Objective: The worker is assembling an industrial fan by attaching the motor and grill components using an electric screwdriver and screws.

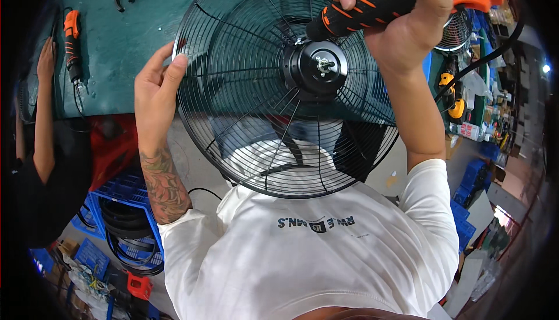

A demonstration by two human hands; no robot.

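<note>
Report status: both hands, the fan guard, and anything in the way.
Left hand grips fan guard rim. Right hand holds orange electric screwdriver, tip at motor hub. Nothing blocks the hub.

Black wire fan guard (256,139) — orange-black power screwdriver (378,0) at its hub.

White short-sleeved T-shirt with small dark chest print, bare forearms, tattoo on left forearm (165,185)
</note>
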